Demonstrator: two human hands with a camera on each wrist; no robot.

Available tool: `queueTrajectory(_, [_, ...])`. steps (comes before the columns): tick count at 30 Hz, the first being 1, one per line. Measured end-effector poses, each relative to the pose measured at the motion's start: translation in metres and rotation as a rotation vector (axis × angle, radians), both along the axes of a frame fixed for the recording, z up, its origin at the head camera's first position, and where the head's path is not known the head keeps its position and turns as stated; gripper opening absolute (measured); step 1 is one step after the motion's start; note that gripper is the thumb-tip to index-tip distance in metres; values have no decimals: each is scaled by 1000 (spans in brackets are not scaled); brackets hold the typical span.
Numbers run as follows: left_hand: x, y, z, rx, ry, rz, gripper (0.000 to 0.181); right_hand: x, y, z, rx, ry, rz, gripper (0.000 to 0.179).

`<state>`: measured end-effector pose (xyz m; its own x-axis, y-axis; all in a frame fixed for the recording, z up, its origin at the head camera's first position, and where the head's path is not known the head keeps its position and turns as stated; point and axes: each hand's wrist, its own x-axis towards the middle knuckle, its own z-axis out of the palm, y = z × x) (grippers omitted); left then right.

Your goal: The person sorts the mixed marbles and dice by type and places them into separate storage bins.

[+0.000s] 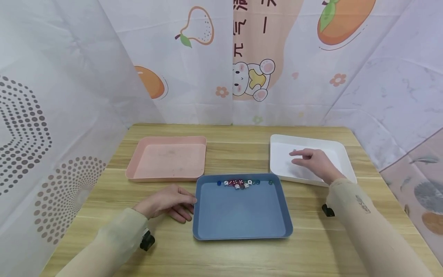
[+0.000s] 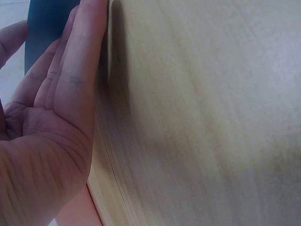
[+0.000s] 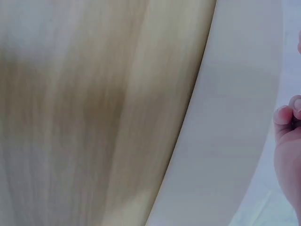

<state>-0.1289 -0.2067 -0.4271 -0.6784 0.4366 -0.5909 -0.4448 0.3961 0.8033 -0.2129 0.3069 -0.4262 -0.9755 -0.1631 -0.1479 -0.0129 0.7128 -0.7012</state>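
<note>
My left hand [image 1: 173,202] rests beside the left rim of the blue tray [image 1: 242,215], its thumb touching the edge and its fingers loosely extended. Along the far side of that tray lie white dice [image 1: 237,187], red dice [image 1: 235,182], a blue marble [image 1: 219,183] and dark green marbles [image 1: 271,182]. My right hand [image 1: 313,161] hovers over the white tray [image 1: 282,163], thumb and index finger apart. A tiny greenish speck [image 1: 294,150] shows by its fingertips; what it is I cannot tell. In the right wrist view only part of that hand [image 3: 288,155] appears.
A pink tray [image 1: 171,159] stands at the back left of the wooden table [image 1: 238,154]. A printed curtain [image 1: 200,77] hangs behind the table's far edge, with more cloth at both sides.
</note>
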Motion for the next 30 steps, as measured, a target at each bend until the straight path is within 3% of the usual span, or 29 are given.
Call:
queueTrajectory(5, [0, 1, 0, 0, -1, -1, 40, 13, -14, 3, -2, 40, 53, 45])
queueTrajectory(13, [1, 1, 0, -5, 2, 3, 39, 32, -41, -3, -113, 104, 148, 33])
queueTrajectory(18, [1, 1, 1, -7, 3, 3, 39, 42, -55, -5, -127, 120, 193, 27])
queueTrajectory(24, [1, 1, 1, -2, 6, -3, 38, 48, -65, -6, -60, 161, 235, 23])
queueTrajectory(30, [2, 2, 1, -2, 10, -8, 38, 54, -69, -8, 4, 208, 219, 22])
